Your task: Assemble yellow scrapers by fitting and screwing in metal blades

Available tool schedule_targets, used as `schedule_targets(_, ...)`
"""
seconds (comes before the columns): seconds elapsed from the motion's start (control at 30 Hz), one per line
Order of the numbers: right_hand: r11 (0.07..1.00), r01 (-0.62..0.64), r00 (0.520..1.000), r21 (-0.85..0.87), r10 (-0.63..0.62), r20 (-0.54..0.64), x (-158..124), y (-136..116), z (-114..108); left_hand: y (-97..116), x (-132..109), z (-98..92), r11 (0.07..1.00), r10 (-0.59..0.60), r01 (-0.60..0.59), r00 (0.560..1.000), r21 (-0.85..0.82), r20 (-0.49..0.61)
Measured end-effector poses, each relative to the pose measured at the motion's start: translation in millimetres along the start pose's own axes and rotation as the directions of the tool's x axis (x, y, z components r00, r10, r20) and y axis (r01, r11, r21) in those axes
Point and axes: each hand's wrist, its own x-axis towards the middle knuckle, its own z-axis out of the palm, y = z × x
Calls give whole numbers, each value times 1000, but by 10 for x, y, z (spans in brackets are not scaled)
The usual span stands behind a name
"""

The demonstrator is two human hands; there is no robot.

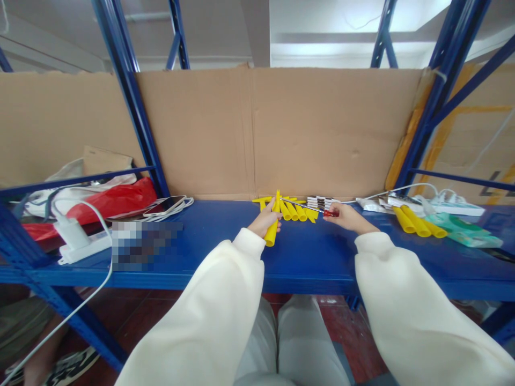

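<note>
My left hand [265, 219] is closed around a yellow cone-shaped piece [271, 236], its wide end toward me and its narrow tip pointing at the cardboard. In my right hand [345, 216] is a screwdriver with a red handle [330, 213]; its thin metal shaft runs left to the upper part of the held yellow piece. Whether the tip touches it is too small to tell. Behind and between my hands lies a row of several similar yellow pieces [301, 213]. Small white and dark items [319, 202] lie beside them, against the cardboard.
The blue shelf [225, 241] is backed by cardboard [322, 128]. More yellow pieces [421, 223], a green plastic bag [462, 230] and a power strip [458, 208] lie right. Left are a phone [166, 206], a red bag [116, 201] and a white charger [72, 233] with its cable. A person's shoe [72, 367] shows below left.
</note>
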Motion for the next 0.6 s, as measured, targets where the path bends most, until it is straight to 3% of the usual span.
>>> schedule_targets(0.27, 1000, 10, 996, -30, -7, 85, -18, -94, -45, 19, -17, 8, 1000, 6, -7, 1000, -13, -17)
schedule_targets(0.47, 996, -93, 995, -8, 93, -25, 12, -1, 21, 57, -71, 37, 1000, -13, 13, 999, 10, -31)
schedule_targets(0.6, 999, -50, 999, -6, 49, -22, 5, -3, 14, 38, -48, 23, 1000, -20, 20, 1000, 12, -16)
